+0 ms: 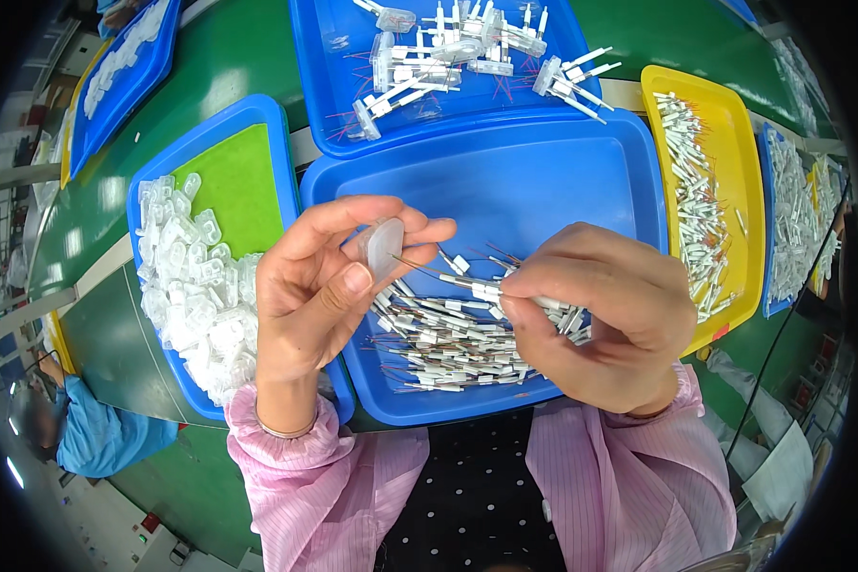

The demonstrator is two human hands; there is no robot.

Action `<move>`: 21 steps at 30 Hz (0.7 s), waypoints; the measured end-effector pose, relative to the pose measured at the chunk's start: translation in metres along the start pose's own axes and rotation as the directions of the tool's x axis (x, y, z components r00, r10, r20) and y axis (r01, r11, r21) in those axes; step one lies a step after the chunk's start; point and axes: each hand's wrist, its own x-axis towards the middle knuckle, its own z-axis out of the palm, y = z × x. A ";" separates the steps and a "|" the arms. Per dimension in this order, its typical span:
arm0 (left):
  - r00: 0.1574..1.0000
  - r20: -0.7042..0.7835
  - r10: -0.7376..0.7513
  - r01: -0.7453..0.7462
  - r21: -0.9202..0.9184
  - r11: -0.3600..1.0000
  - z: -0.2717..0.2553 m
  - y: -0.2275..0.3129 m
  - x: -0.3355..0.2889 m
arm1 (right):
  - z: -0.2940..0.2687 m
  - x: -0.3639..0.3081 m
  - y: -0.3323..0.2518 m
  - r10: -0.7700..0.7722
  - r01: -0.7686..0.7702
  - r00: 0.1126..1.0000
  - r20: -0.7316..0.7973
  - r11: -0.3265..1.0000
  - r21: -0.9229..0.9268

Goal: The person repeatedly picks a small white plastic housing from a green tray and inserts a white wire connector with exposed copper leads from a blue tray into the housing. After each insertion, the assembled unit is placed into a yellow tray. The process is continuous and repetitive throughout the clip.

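Left fingers [357, 278] pinched a translucent cap [385, 250], right fingers [548, 275] a wired white stick [485, 290] — joined pieces [551, 76] lay beyond, but plenty of loose sticks [443, 351] seemingly remained.

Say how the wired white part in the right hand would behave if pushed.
The wired white part is probably light, being slim beside the right hand. Its thin wire end likely bends easily, while its blocky white section may resist rolling.
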 end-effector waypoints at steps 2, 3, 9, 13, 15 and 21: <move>1.000 0.015 0.017 -0.018 0.062 0.998 -0.001 0.001 0.000 | 0.000 0.001 0.000 0.012 -0.012 1.000 0.008 1.000 -0.005; 0.999 0.026 0.031 -0.033 0.090 0.995 -0.002 0.000 0.000 | -0.001 0.001 0.000 0.019 -0.018 1.000 0.012 1.000 -0.009; 0.997 0.040 0.066 -0.069 0.072 0.995 -0.002 -0.003 0.000 | 0.002 0.001 0.001 0.035 -0.036 0.998 -0.047 0.999 -0.014; 1.000 0.011 0.019 -0.019 0.041 0.999 0.000 -0.001 0.000 | 0.002 0.002 0.002 0.051 -0.049 0.996 -0.075 0.998 0.034; 1.000 0.005 0.023 -0.023 0.012 1.000 0.001 -0.002 0.000 | 0.002 0.001 0.001 0.055 -0.052 0.995 -0.079 0.998 0.043; 0.999 -0.001 0.037 -0.037 0.036 0.999 0.001 -0.002 0.000 | 0.001 0.000 0.001 0.023 -0.022 1.000 -0.015 1.000 0.021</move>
